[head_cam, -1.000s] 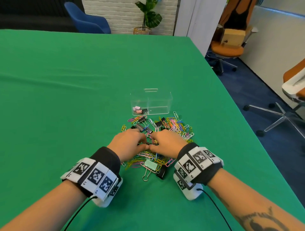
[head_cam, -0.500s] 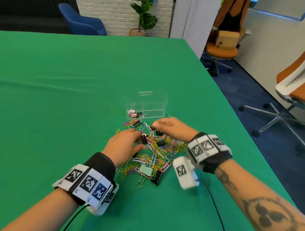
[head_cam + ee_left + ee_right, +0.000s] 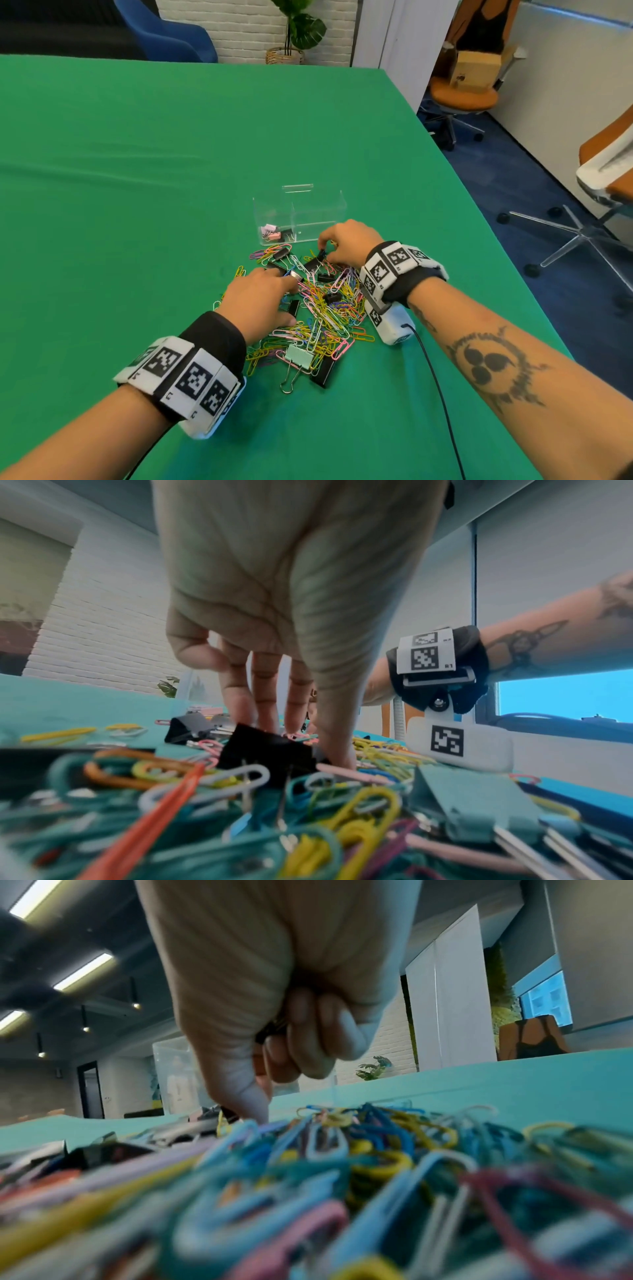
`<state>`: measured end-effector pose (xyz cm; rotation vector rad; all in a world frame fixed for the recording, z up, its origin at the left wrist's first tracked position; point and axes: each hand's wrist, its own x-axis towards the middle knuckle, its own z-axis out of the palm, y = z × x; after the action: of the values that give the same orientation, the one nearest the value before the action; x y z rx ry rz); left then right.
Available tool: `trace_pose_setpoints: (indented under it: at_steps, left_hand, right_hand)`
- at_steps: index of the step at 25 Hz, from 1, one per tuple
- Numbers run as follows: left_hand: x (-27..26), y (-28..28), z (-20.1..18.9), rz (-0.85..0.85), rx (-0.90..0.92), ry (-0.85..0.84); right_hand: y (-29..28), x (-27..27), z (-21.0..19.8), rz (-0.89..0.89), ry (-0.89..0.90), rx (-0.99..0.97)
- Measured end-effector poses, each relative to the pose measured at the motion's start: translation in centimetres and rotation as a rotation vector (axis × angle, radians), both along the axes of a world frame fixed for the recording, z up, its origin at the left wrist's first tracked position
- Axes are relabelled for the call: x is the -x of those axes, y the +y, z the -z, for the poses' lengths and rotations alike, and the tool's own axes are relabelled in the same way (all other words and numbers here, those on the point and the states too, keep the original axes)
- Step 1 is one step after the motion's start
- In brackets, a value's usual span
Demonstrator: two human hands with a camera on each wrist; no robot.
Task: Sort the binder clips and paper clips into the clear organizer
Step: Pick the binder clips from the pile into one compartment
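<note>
A clear organizer [image 3: 318,214] stands on the green table [image 3: 137,205]; its left compartment holds pink and black binder clips [image 3: 274,233]. In front of it lies a pile of coloured paper clips [image 3: 329,315] mixed with black binder clips. My left hand [image 3: 284,294] rests on the pile's left side with straight fingers [image 3: 240,710], a black binder clip [image 3: 270,750] beside its thumb. My right hand [image 3: 323,248] is at the pile's far edge, just before the organizer, fingers curled [image 3: 308,1042], pinching a small black binder clip [image 3: 321,255].
A mint binder clip [image 3: 299,356] and a large black binder clip [image 3: 323,371] lie at the near edge of the pile. The table's right edge [image 3: 479,205] runs close by, with office chairs [image 3: 462,92] beyond it. The right wrist's cable [image 3: 435,377] trails over the cloth.
My right hand left the left hand and moved forward and right to the pile's far edge by the organizer. The left hand stayed on the pile and stretched its fingers forward.
</note>
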<state>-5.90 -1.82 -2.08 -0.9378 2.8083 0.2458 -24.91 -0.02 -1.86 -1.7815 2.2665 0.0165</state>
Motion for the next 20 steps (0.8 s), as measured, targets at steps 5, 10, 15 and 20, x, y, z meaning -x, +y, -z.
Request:
trace_pose_setpoints:
  at_steps: [5,10,15,20]
  left_hand:
    - [0.0,0.2,-0.6,-0.014,-0.039,0.095]
    - [2.8,-0.1,-1.5,0.045,0.006,0.102]
    - [6.6,-0.4,-0.9,0.060,0.004,0.038]
    - [7.3,-1.1,-0.2,0.038,-0.033,0.003]
  right_hand:
    - [0.9,1.1,-0.5,0.142,-0.312,0.121]
    - [5.3,2.6,-2.2,0.513,-1.296,0.336]
    - [8.2,2.3,-2.1,0.629,-1.426,0.482]
    - [8.4,1.9,-0.1,0.638,-1.615,0.330]
